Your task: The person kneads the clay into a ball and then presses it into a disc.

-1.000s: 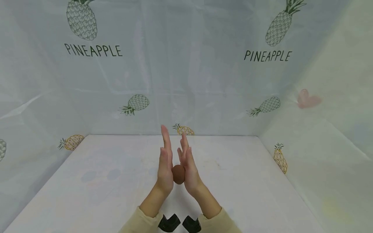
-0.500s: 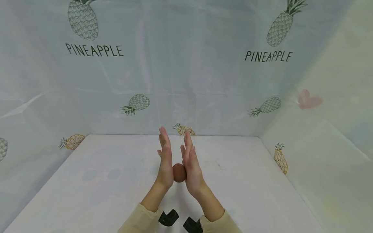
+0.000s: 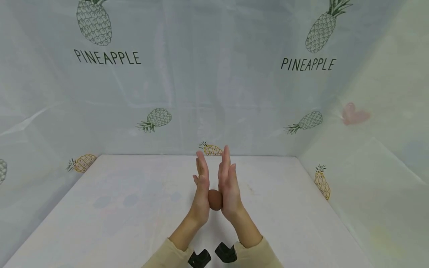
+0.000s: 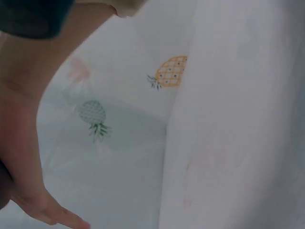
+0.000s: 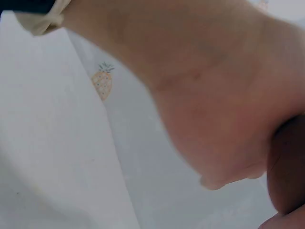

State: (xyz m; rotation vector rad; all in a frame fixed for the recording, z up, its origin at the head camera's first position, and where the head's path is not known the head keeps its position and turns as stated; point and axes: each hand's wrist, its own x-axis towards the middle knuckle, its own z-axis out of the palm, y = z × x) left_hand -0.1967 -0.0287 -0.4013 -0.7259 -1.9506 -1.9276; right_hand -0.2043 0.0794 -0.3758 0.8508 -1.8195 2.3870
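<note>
A smooth brown ball [image 3: 215, 200] is pressed between two facing palms in the head view, held above the white table. My left hand [image 3: 202, 197] touches it from the left, fingers straight and pointing forward. On its other side lies the palm of my right hand [image 3: 230, 193], fingers likewise extended, its fingertips reaching slightly farther forward. Only a dark edge of the ball [image 4: 4, 187] shows in the left wrist view. At the right border of the right wrist view, the ball [image 5: 288, 164] appears dark against a palm. What the ball is made of cannot be told.
The white table [image 3: 134, 230] spreads around the hands. A pale sheet printed with pineapples [image 3: 214, 82] hangs behind it and along both sides. Black wrist camera mounts [image 3: 199, 258] sit close together at the beige cuffs.
Both hands and the ball have shifted a little to the right. My left hand has slid back while my right hand has slid forward, the ball staying between the palms.
</note>
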